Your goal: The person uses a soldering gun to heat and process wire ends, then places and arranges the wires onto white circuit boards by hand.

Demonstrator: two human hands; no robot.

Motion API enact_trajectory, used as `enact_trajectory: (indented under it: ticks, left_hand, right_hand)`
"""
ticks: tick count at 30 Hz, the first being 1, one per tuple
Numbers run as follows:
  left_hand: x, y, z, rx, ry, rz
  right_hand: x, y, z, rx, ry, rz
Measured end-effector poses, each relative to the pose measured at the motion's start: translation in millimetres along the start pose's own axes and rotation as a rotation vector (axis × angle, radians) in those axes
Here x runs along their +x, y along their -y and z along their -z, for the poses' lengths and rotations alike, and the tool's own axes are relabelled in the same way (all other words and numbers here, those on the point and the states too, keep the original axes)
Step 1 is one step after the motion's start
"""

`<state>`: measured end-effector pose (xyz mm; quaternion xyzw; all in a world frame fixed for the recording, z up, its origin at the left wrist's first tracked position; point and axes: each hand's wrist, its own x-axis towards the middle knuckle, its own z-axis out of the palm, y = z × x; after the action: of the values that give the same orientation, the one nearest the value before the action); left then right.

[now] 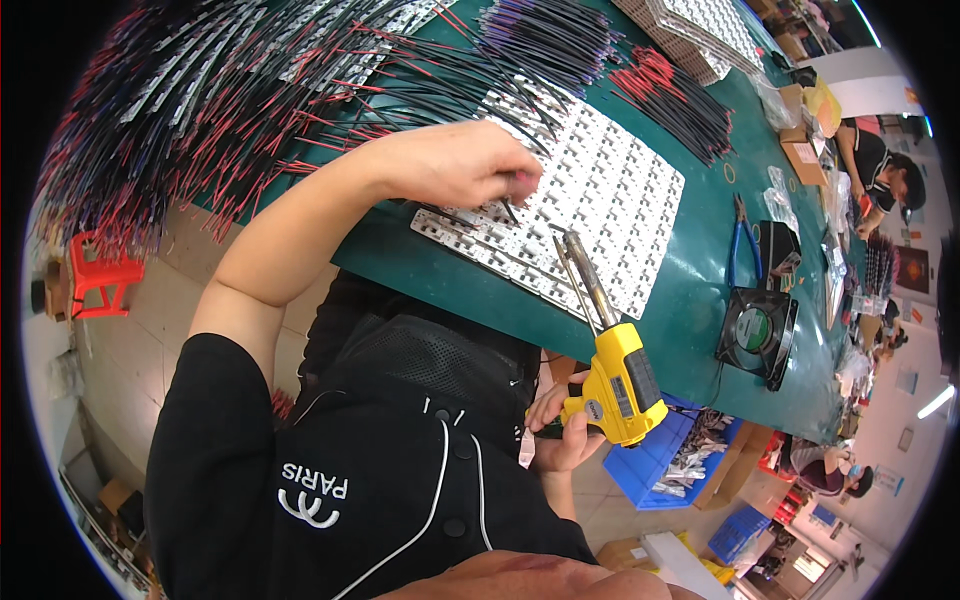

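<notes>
soldering gun (pixel 622 385), wrapped in the right hand (pixel 565 437), points its long axis forward over the white board (pixel 628 215), tip just right of the left hand (pixel 470 168), which pinches a black wire (pixel 510 211).

I could pass over the bare desk (pixel 700 255) between the panel (pixel 625 200) and pliers (pixel 735 250); wires (pixel 235 130) crowd my left.

Green table (pixel 705 240), white board (pixel 622 205), pliers (pixel 741 222), fan (pixel 755 328)
</notes>
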<state>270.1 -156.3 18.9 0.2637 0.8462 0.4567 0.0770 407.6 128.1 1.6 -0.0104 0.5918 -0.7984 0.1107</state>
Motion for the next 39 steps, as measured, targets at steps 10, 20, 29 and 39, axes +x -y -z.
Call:
enact_trajectory:
  ticks: [10,20,29,39]
  left_hand:
    - [-18,-54,-5,0.365,-0.417,-0.045]
    - [-28,-21,-49,0.129,-0.309,0.035]
    - [-24,-26,-42,0.022,-0.312,0.049]
    - [-24,-34,-37,0.255,-0.262,0.127]
  right_hand:
    - [-3,0,4,-0.02,-0.023,0.035]
    - [-12,-5,13,0.025,0.015,-0.039]
    - [-13,-6,12,0.031,0.016,-0.052]
    - [-20,-20,24,0.062,0.166,-0.032]
